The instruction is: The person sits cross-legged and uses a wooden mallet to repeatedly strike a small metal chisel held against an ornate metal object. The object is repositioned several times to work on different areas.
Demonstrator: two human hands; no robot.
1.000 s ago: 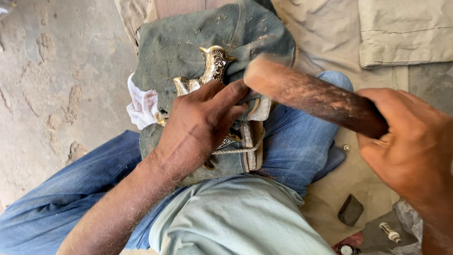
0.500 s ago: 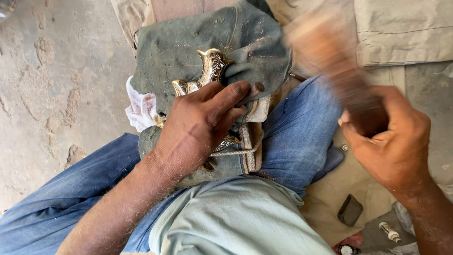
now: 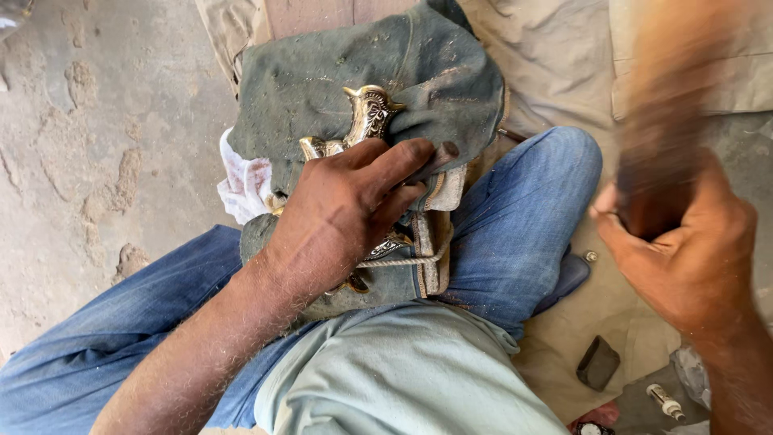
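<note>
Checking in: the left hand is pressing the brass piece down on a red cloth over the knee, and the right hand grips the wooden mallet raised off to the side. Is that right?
Not quite: the cloth is grey-green, not red, as the head view shows. The rest holds: the left hand presses the brass piece down over the knee, and the right hand grips the wooden mallet, raised and blurred at the side.

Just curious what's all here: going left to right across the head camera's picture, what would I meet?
White rag → left hand pressing on a brass ornament in grey-green cloth → jeans knee → right hand gripping a blurred wooden club.
</note>
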